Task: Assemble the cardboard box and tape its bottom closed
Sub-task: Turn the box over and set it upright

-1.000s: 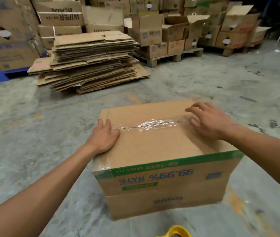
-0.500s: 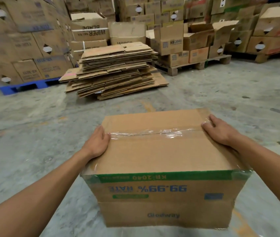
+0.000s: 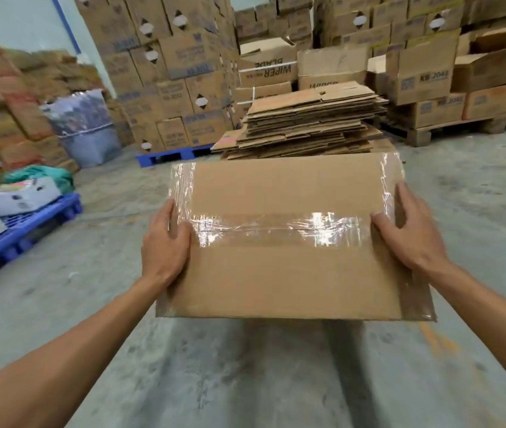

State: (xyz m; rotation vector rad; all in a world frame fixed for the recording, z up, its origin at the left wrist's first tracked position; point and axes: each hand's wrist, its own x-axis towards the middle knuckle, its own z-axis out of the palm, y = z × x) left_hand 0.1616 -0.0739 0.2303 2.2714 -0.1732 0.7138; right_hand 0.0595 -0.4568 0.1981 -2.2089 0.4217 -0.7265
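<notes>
Head view: the cardboard box is held up off the concrete floor, taped bottom face turned toward the camera, w/ the stack of flattened cartons behind it.

Risks, judged from the grip: the box is clamped only by side pressure at its two short ends, so it could be dropped or twisted if one palm slips on the glossy tape wrapped over the edges. The seam tape looks wrinkled and bubbled approx. mid-strip; if it is not bonded well, the flaps could be sprung open once weight is put in. Whether the strip ends are fully stuck down can't be told, as they are covered by the hands. Frame is blurred, so finer tape defects can't be confirmed.

Pose: the left hand is pressed against the left end, thumb laid over the taped face, fingers wrapped round the side. The right hand is set likewise on the right end, thumb on the face, fingers splayed along the edge. Both are gripping the box; both forearms are extended fwd, roughly level.
</notes>
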